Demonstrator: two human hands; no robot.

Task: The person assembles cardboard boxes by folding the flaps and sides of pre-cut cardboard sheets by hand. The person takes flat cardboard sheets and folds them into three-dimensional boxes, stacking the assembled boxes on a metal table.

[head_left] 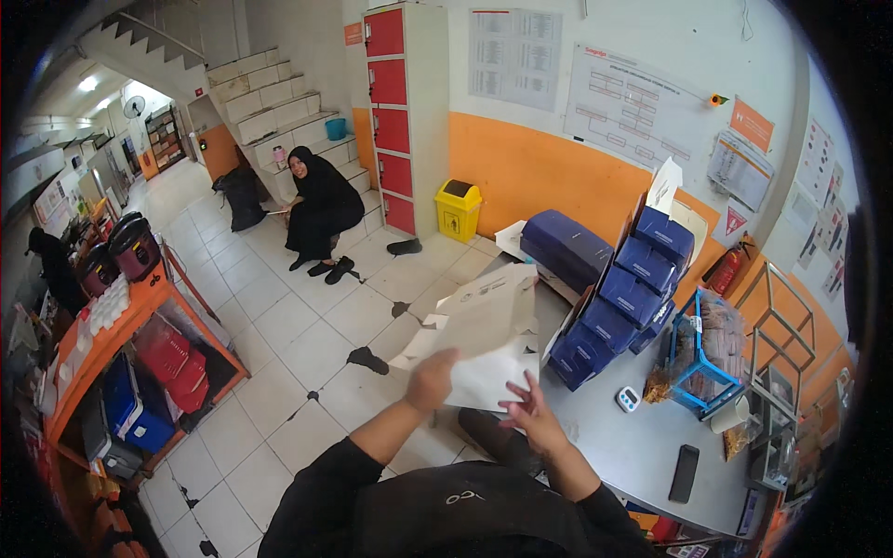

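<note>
Your left hand (431,381) is gripping the carton (479,344), your right hand (539,418) splaying empty at its edge — one-sided support perhaps risking creases.

The carton (488,349) looks like smooth, matt cardboard.

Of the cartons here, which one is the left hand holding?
The white one, gripped at its edge by the left hand. Its pale faces set it apart from the blue boxes piled on the table.

Yellow bin (458,214) — beside red-doored lockers (409,121)
</note>
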